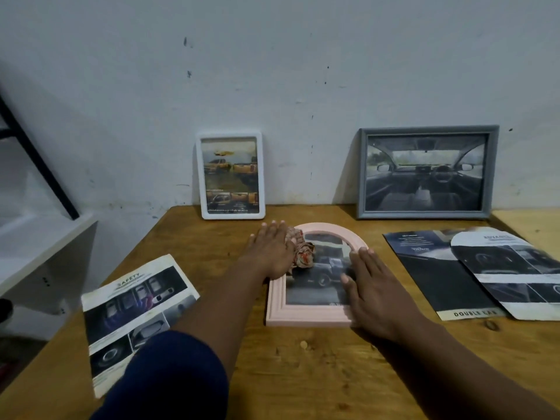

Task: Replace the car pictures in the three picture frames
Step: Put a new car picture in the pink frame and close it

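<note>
the left grip (pixel 272 253) lies flat, fingers straight and together, palm down over a crumpled paper (pixel 304 254) at the upper left of the pink arched frame (pixel 306 316). the right grip (pixel 371 286) is also flat and holds nothing, pressing on the frame's right side over the car picture (pixel 321 274). both forearms reach forward, the left in a dark blue sleeve (pixel 169 377). the pink frame lies face up on the desk (pixel 303 374). a safety sheet (pixel 136 310) lies to its left and a dark brochure (pixel 430 277) under an arched cut-out (pixel 515 268) to its right. a white frame (pixel 233 214) and a grey frame (pixel 424 213) lean on the wall (pixel 272 71).
</note>
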